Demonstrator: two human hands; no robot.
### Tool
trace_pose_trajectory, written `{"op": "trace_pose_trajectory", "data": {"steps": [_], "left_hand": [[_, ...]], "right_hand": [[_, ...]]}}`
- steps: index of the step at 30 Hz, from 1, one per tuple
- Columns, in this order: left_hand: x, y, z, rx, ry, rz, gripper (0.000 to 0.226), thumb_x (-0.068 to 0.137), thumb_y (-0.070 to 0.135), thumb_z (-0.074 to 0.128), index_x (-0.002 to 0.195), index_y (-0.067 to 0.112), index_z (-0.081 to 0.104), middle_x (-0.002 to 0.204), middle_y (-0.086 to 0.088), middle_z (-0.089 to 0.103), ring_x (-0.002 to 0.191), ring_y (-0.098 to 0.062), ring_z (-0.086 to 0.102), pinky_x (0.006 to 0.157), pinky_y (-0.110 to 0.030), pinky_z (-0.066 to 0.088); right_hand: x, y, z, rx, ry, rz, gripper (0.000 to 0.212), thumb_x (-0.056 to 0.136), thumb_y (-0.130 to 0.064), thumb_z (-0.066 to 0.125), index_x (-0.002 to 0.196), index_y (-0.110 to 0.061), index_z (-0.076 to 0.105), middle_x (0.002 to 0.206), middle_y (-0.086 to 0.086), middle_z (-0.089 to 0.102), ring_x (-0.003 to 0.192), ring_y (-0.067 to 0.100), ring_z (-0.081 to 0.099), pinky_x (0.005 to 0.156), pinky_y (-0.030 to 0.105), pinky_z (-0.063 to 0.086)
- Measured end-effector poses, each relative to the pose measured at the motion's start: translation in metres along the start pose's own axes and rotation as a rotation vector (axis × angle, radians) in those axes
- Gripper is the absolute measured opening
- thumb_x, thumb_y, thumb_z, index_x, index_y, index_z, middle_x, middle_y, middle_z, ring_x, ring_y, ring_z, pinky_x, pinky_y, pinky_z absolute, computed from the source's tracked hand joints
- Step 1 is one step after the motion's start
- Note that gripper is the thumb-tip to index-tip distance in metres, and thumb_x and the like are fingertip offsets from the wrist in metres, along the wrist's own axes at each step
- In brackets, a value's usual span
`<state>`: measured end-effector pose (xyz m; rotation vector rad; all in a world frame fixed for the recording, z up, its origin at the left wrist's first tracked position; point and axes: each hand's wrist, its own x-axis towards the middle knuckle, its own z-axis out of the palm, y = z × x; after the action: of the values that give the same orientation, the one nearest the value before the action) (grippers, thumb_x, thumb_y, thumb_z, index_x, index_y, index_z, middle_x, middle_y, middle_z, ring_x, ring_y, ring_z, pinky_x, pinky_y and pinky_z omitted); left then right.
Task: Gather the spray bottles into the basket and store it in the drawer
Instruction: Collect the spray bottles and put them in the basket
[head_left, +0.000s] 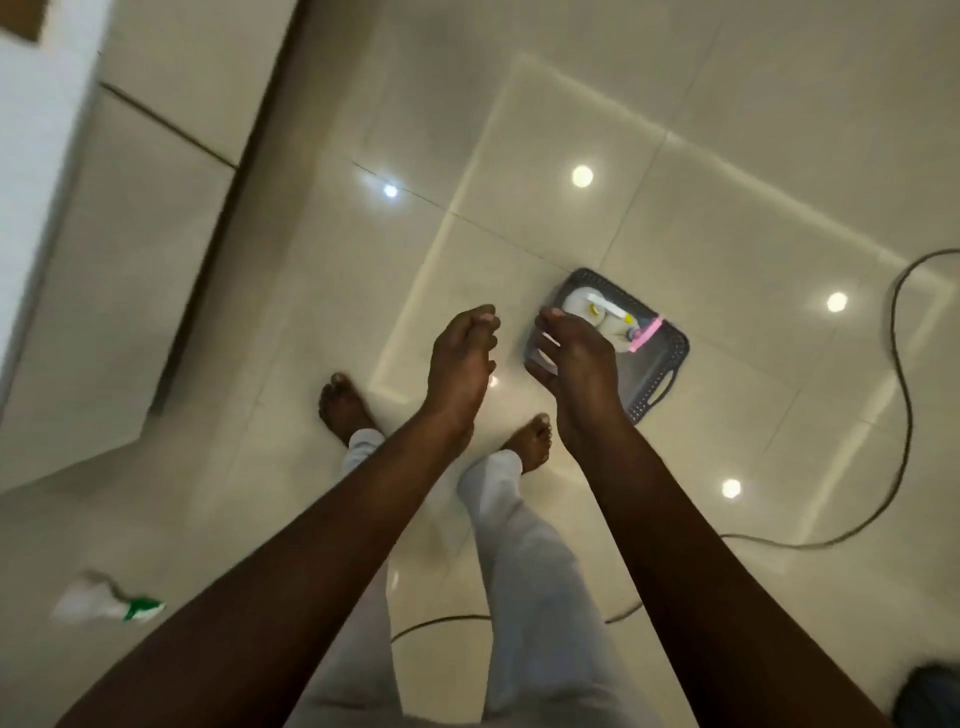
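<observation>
Open glossy floor (727, 208) around grey basket (670, 358), left hand (460, 358) loosely curled, empty, right hand (571, 358) spread, empty, hiding basket's left rim, blurred green-capped bottle (106, 605) near left.

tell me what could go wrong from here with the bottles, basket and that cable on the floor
1. A cable loops across the floor close to the bare feet, so stepping toward the basket could mean a trip.
2. One green-topped bottle lies far off to the left, easy to leave behind.
3. The bottles crowd one end of the basket; a lift might tip it. Both hands hang empty.
</observation>
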<state>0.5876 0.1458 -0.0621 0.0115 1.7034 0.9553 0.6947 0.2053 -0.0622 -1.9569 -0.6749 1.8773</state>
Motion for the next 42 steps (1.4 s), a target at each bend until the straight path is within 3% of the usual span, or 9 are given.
{"op": "trace_pose_trajectory", "data": {"steps": [4, 9, 15, 20, 26, 33, 42], "left_hand": [[-0.022, 0.056, -0.077, -0.089, 0.067, 0.075, 0.038, 0.109, 0.032, 0.048, 0.143, 0.02, 0.061, 0.139, 0.001, 0.068, 0.128, -0.017, 0.064, 0.112, -0.042, 0.052], [-0.05, 0.114, -0.189, -0.213, 0.179, 0.149, 0.034, 0.108, 0.034, 0.05, 0.138, 0.024, 0.064, 0.133, 0.006, 0.07, 0.125, -0.013, 0.066, 0.104, -0.035, 0.054], [-0.082, 0.154, -0.325, -0.391, 0.342, 0.143, 0.027, 0.11, 0.034, 0.048, 0.126, 0.027, 0.067, 0.127, 0.006, 0.073, 0.121, -0.015, 0.067, 0.103, -0.038, 0.056], [-0.097, 0.165, -0.415, -0.535, 0.469, 0.123, 0.036, 0.109, 0.031, 0.048, 0.137, 0.017, 0.065, 0.134, -0.002, 0.071, 0.125, -0.02, 0.065, 0.111, -0.046, 0.052], [-0.105, 0.171, -0.488, -0.674, 0.577, 0.109, 0.034, 0.109, 0.026, 0.049, 0.135, 0.013, 0.067, 0.135, -0.007, 0.07, 0.126, -0.026, 0.065, 0.113, -0.05, 0.051], [-0.088, 0.173, -0.555, -0.784, 0.711, 0.075, 0.032, 0.109, 0.023, 0.052, 0.135, 0.013, 0.066, 0.137, -0.009, 0.069, 0.129, -0.029, 0.064, 0.114, -0.051, 0.049], [-0.032, 0.171, -0.63, -0.76, 0.807, 0.045, 0.027, 0.108, 0.027, 0.055, 0.131, 0.019, 0.065, 0.138, -0.007, 0.067, 0.129, -0.027, 0.063, 0.109, -0.046, 0.051]], "right_hand": [[-0.054, -0.036, 0.07, -0.107, -0.128, -0.079, 0.016, 0.104, -0.027, 0.062, 0.116, -0.022, 0.072, 0.129, 0.002, 0.072, 0.123, 0.02, 0.067, 0.102, 0.045, 0.059], [-0.115, -0.059, 0.168, -0.227, -0.256, -0.157, 0.022, 0.104, -0.027, 0.062, 0.12, -0.019, 0.074, 0.128, 0.0, 0.074, 0.122, 0.02, 0.068, 0.09, 0.035, 0.059], [-0.18, -0.063, 0.279, -0.366, -0.384, -0.188, 0.021, 0.103, -0.026, 0.064, 0.12, -0.022, 0.076, 0.124, -0.002, 0.075, 0.121, 0.018, 0.069, 0.09, 0.035, 0.06], [-0.211, -0.061, 0.359, -0.46, -0.496, -0.194, 0.021, 0.103, -0.024, 0.064, 0.12, -0.022, 0.075, 0.125, 0.001, 0.074, 0.122, 0.02, 0.068, 0.096, 0.04, 0.06], [-0.229, -0.063, 0.442, -0.592, -0.6, -0.214, 0.02, 0.102, -0.023, 0.065, 0.119, -0.021, 0.076, 0.122, 0.001, 0.074, 0.12, 0.021, 0.068, 0.103, 0.048, 0.059], [-0.226, -0.066, 0.536, -0.747, -0.734, -0.237, 0.022, 0.101, -0.024, 0.067, 0.122, -0.022, 0.075, 0.124, -0.003, 0.074, 0.119, 0.016, 0.068, 0.102, 0.045, 0.06], [-0.198, -0.051, 0.646, -1.017, -0.865, -0.359, 0.03, 0.101, -0.027, 0.067, 0.131, -0.024, 0.07, 0.13, -0.01, 0.07, 0.117, 0.007, 0.067, 0.107, 0.046, 0.056]]}}
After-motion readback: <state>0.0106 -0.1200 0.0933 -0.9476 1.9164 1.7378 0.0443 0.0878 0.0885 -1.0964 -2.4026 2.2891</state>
